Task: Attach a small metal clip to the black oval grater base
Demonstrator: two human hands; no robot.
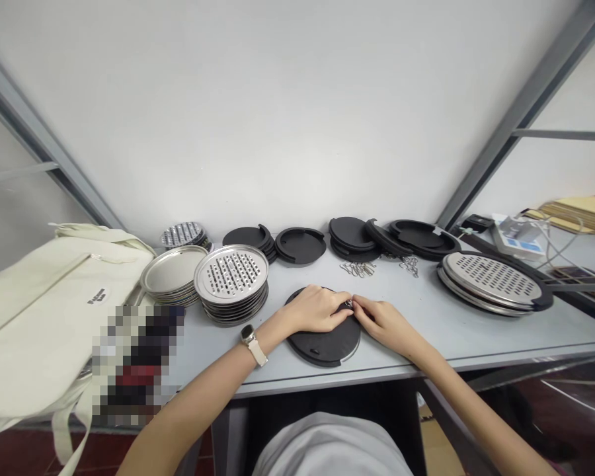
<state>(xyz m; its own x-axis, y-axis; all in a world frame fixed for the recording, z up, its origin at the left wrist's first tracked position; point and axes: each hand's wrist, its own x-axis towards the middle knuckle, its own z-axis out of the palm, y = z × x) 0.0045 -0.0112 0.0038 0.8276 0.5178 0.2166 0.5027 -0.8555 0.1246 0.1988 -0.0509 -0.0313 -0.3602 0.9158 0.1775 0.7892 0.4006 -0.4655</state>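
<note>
A round black plastic disc with a notched rim lies near the front edge of the table. My left hand rests over its far part, fingers bent, with index finger and thumb reaching to the disc's right side. From the right, my right hand meets it there in a pinch. Between the fingertips shows a small shiny metal piece, like a wire clip, mostly hidden by the fingers. Beyond the hands lie loose wire clips and a second little pile of clips.
Stacked metal grater discs and plain metal plates stand on the left, beside a cream bag. Black discs line the wall. On the right are more grater discs, near grey frame posts.
</note>
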